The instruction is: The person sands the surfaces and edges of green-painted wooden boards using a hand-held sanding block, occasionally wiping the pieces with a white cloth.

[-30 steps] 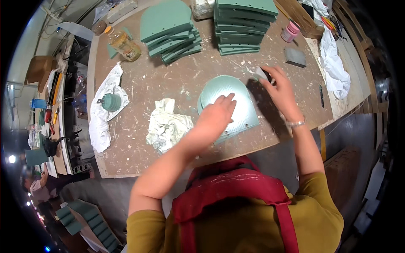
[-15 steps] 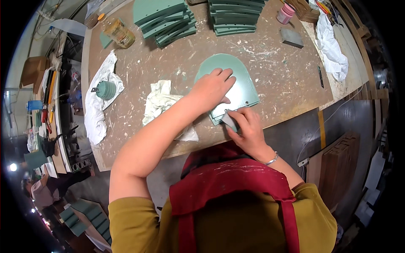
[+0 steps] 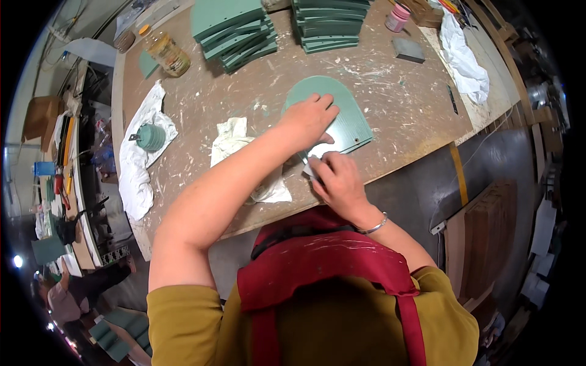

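Nearest, at centre frame, the right hand [image 3: 339,183] is curled shut around a small pale pad [image 3: 312,166], pressing it on the near edge of the green panel [image 3: 348,119]. Just above, the left hand [image 3: 310,119] lies flat on that panel, fingers spread and open, pinning it down. The panel sits at the table's [image 3: 397,91] near edge, centre right: arched at the far end, straight at the near one, matte green with a grain (one small dark hole near its lower right corner). A crumpled rag [image 3: 235,143] lies left of it. Farther up, two stacks [image 3: 287,27] of like panels, a jar [image 3: 166,53] at upper left.
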Tool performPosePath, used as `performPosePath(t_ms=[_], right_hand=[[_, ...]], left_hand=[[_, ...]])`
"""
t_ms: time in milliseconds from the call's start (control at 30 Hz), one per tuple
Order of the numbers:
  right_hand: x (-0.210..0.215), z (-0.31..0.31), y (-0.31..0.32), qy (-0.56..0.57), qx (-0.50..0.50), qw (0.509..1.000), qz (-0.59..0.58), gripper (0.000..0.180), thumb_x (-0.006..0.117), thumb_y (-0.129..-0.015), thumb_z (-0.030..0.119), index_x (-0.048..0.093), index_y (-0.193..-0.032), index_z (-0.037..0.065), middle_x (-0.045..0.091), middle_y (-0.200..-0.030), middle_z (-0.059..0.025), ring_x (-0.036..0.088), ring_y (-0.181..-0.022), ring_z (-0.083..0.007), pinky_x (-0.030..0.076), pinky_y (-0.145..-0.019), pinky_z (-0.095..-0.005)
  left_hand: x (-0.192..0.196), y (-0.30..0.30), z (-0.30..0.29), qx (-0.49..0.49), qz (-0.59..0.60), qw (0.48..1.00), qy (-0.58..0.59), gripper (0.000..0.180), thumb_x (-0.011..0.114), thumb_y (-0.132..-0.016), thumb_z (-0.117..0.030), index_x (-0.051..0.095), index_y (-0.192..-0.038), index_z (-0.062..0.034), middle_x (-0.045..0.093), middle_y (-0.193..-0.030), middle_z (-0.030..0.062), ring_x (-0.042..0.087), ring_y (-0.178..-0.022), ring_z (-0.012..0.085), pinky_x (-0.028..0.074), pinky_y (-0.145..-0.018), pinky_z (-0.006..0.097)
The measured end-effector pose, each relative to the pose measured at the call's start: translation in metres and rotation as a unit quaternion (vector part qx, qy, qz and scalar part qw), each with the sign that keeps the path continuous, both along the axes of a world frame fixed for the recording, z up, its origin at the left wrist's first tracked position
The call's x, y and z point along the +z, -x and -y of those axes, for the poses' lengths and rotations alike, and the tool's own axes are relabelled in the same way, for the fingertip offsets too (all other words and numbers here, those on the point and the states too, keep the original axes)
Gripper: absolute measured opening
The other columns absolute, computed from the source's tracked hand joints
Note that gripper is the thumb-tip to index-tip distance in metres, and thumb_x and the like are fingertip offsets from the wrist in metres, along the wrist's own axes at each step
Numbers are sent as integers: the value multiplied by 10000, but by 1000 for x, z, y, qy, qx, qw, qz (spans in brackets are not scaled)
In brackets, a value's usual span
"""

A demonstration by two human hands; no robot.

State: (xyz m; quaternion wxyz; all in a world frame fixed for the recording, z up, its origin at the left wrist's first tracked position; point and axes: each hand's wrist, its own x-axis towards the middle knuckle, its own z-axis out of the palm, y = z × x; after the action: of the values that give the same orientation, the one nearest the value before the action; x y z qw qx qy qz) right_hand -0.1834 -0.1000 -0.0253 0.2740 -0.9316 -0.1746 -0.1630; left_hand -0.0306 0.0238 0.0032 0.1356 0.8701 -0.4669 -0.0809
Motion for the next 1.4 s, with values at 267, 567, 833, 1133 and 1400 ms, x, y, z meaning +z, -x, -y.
performPosePath(t_ms=[267,567,833,1133,1400], right_hand=[[-5,78,-3,15,-168,986,-11,409,718,-810,124,622,-1204,67,559,-1061,-161,574,-953,-360,473,-811,-444],[2,71,-5,-36,-185,982,-28,408,741,-800,106,615,-1186,59,569,-1065,-155,586,-992,-365,496,-836,-435],[21,25,4,-27,-76,997,1,383,732,-780,129,626,-1139,47,546,-981,-132,575,-896,-332,478,-767,-441],[16,-24,25,-14,34,997,-70,418,748,-765,129,630,-1163,79,543,-983,-99,573,-871,-297,469,-754,-416],[20,-29,28,11,-25,994,-102,387,747,-773,120,647,-1140,49,544,-963,-108,563,-866,-306,467,-751,-417]], left_hand=[[-1,0,-3,-13,9,1000,6,612,796,-768,-326,539,-1258,-67,511,-1310,105,536,-1191,325,535,-920,425],[2,-4,-2,-27,18,999,-5,601,787,-779,-342,539,-1256,-73,519,-1265,101,544,-1152,317,539,-898,419],[0,-5,-3,-28,22,999,-7,542,777,-803,-325,548,-1223,-73,528,-1238,101,549,-1152,315,536,-907,412],[-1,-3,-1,-16,12,1000,-22,525,792,-792,-311,564,-1200,-72,535,-1229,96,554,-1147,312,539,-908,409],[-4,-3,-2,-14,18,1000,-5,511,798,-786,-320,582,-1177,-71,545,-1208,93,561,-1134,308,546,-903,415]])
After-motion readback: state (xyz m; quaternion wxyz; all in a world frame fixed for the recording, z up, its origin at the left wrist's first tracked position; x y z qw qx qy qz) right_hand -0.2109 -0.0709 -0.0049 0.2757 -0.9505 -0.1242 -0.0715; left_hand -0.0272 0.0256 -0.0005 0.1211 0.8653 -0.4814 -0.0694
